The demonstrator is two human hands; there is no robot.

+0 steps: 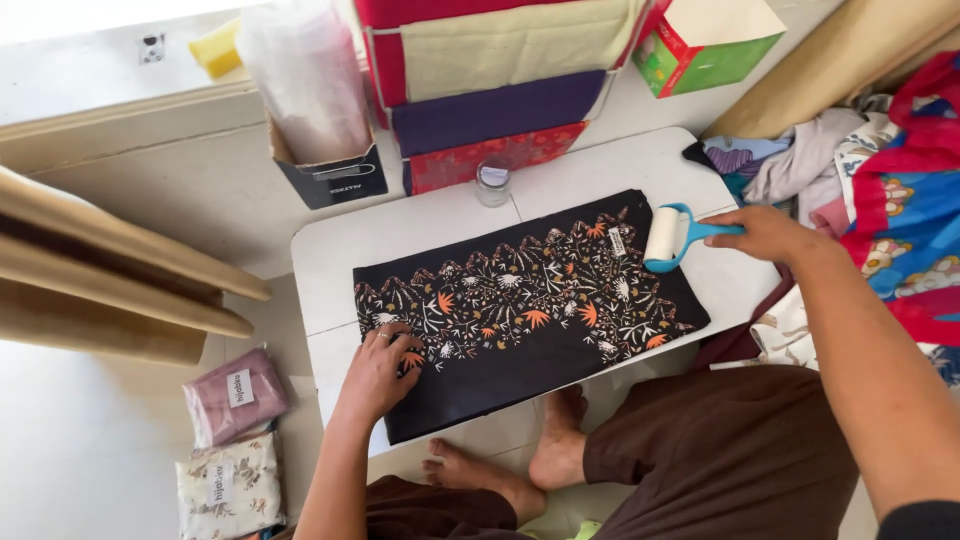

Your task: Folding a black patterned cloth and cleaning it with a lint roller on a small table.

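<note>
Cloth flat on table, jar behind it, roller on its right end

I saw a black cloth printed with white and orange flowers and leaves, lying on the white desk. The lint roller had a white roll and a blue handle. Behind them hung folded fabrics in red, cream and purple, beside a green-and-red box. On the floor lay a mauve packet and a cream floral one.
</note>
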